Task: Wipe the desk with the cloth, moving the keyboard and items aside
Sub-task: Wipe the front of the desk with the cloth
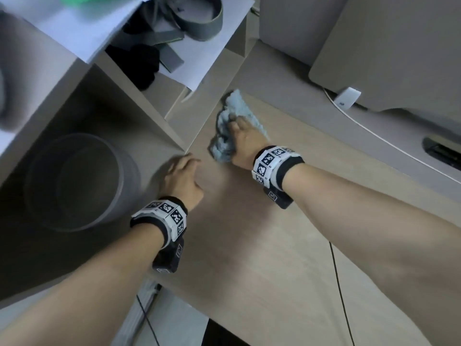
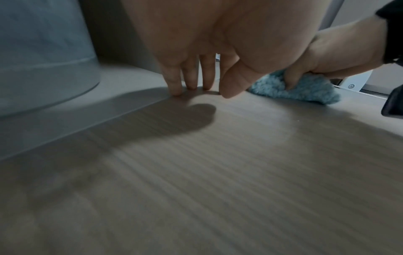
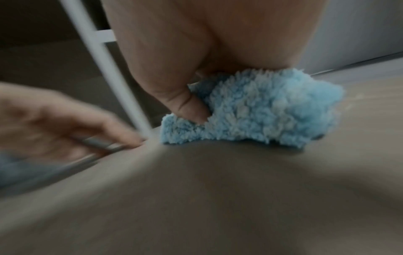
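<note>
While the right hand (image 1: 240, 141) presses down on the crumpled, fluffy light-blue cloth (image 1: 230, 121) near the middle of the head view, its fingers are curled into the pile and the thumb (image 3: 191, 107) digs into the near edge of the fabric. The cloth lies flat on the pale wood-grain desk top (image 1: 287, 258), bunched under and ahead of that hand, with a loose end reaching toward the upper part of the frame.

The left hand (image 1: 180, 177) sits lower and to the left of the cloth, apart from it, holding nothing; its straight fingertips (image 2: 176, 89) touch the desk right at the seam where the desk meets a grey shelf unit (image 1: 139, 126). In the left wrist view the cloth (image 2: 294, 91) shows at centre right, just past the thumb of the left hand.

A translucent round container (image 1: 79, 181) stands inside the shelf at the left of the head view. A white cable (image 1: 374, 138) runs across the upper right, below a large grey monitor back (image 1: 386, 46).
</note>
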Available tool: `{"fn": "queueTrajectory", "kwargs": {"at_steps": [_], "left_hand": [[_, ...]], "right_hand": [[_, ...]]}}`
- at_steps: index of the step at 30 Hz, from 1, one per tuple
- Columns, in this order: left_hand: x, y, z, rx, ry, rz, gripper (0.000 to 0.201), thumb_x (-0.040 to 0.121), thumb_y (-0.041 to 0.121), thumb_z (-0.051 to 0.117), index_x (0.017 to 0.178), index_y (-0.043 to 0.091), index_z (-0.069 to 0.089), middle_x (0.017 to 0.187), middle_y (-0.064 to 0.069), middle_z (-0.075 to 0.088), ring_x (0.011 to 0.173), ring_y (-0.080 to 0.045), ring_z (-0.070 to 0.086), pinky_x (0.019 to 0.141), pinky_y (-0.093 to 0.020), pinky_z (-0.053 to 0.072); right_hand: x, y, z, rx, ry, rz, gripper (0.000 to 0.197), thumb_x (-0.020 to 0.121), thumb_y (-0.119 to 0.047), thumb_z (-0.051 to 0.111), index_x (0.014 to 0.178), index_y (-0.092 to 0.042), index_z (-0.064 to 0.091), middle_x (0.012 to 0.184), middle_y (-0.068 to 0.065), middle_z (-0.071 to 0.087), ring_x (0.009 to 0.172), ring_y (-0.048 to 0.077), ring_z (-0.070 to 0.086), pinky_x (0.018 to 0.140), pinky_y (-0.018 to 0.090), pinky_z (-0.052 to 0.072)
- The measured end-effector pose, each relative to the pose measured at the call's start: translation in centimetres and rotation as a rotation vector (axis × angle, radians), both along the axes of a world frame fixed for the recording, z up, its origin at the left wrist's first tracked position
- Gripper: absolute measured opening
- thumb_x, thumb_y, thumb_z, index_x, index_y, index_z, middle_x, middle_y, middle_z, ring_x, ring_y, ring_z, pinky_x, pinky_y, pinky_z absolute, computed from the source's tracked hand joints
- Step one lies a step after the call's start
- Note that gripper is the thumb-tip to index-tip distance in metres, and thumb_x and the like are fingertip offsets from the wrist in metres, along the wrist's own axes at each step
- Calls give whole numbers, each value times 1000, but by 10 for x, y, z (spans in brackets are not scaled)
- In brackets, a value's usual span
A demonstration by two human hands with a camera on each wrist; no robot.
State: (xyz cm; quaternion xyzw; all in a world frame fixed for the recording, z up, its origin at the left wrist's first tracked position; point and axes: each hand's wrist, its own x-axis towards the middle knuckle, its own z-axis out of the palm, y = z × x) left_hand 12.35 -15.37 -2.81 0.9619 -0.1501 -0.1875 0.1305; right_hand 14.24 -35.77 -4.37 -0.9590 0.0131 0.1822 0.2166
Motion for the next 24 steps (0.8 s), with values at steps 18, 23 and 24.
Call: {"fn": "queueTrajectory", "kwargs": {"at_steps": [18, 23, 24], "left_hand": [[9, 11, 0, -56, 106, 29, 61, 71, 7, 46, 130, 23, 51, 148, 12, 41, 129, -23, 49, 106, -40, 43], [10, 15, 7, -142, 119, 213, 62, 75, -4, 46, 137, 2, 46, 149, -11, 40, 135, -28, 40, 114, -27, 28], [10, 17, 9, -131, 117, 248, 59, 74, -4, 46, 133, -1, 48, 145, -14, 44, 133, -29, 40, 114, -26, 27]], "right_hand": [[-22, 35, 7, -80, -25, 319, 79, 85, -40, 57, 151, -9, 27, 158, 17, 25, 146, 34, 22, 120, 42, 21], [-58, 10, 2, -95, 58, 424, 83, 82, -26, 68, 152, -14, 26, 163, 7, 14, 150, 27, 13, 121, 43, 18], [-51, -2, 1, -92, 43, 338, 80, 81, -24, 68, 151, -13, 29, 161, 9, 19, 149, 28, 17, 120, 44, 22]]}}
